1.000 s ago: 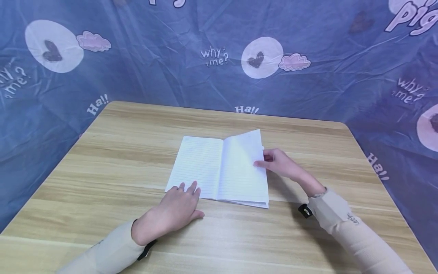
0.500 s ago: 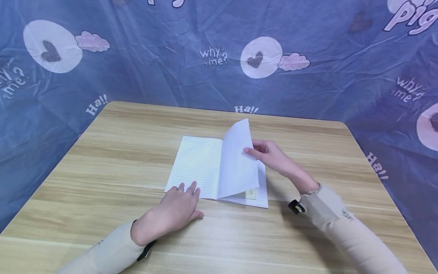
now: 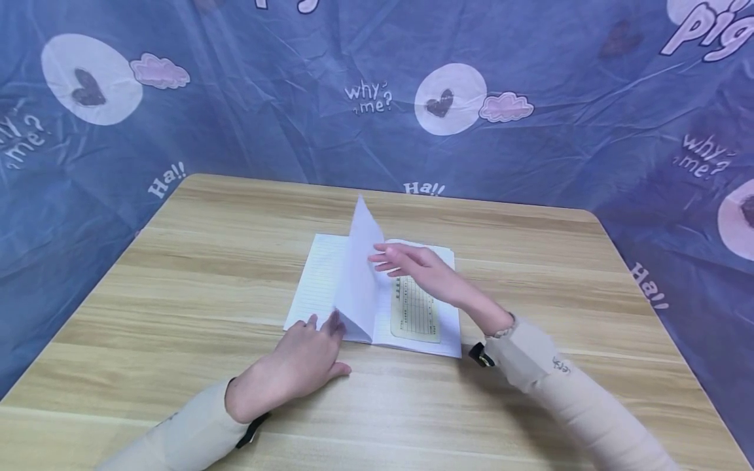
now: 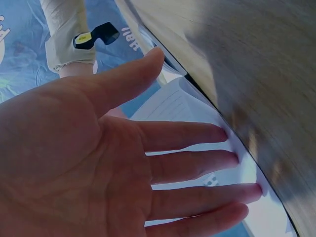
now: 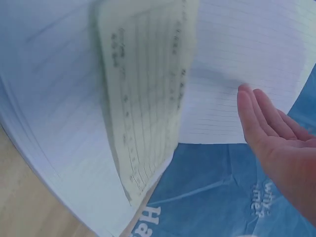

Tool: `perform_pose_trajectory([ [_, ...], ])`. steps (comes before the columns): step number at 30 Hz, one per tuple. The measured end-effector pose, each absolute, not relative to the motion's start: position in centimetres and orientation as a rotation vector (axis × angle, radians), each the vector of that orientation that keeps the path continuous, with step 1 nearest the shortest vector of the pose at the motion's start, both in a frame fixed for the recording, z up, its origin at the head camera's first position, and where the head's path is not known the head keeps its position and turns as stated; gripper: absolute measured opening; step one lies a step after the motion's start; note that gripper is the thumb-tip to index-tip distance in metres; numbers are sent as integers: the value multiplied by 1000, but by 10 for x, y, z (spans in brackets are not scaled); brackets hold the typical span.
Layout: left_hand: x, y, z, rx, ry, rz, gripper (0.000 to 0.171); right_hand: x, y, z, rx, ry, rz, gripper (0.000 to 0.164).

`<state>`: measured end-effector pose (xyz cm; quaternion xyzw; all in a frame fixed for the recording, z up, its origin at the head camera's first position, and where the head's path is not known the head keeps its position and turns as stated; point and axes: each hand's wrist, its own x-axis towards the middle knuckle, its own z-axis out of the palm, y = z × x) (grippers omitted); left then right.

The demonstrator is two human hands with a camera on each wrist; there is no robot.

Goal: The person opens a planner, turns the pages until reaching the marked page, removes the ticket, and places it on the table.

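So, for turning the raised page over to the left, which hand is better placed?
Probably the right hand: its extended fingers are at the right side of the raised page, whereas the left hand rests at the near edge of the left page.

Saw white on the notebook pages (image 3: 321, 268), patterned with thin ruled lines. Got pale yellow on the slip (image 3: 415, 317), with dark ruled columns and small dark characters. Logged light tan with streaky brown grain on the tabletop (image 3: 177, 294). Noted blue on the backdrop (image 3: 265, 118), printed with whitish discs, dark hearts, pink clouds, white lettering. Also recorded cream sleeves (image 3: 583, 399) and, at one cuff, a black wrist device (image 4: 104, 33), yellow-patched.
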<state>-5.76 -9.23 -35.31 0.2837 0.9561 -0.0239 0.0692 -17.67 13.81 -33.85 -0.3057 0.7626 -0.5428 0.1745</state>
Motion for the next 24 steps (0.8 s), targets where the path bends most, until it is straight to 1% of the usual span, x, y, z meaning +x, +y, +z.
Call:
perform_pose_trajectory([
  [6,-48,-92,-351,847,2903,-110,72,-166,127,-351,-951,2371,-1190,46],
  [13,-33,-90,-346,966,2934,-224,73,-159,114,-361,-1118,2445,-871,49],
  [18,-29,-88,-341,1081,2961,-192,63,-157,110,-365,-1162,2472,-744,48],
  [22,-33,-86,-337,1171,3014,-137,48,-154,108,-367,-1206,2480,-668,45],
  [24,-35,-86,-336,1203,3046,-114,44,-154,106,-368,-1241,2485,-637,43],
])
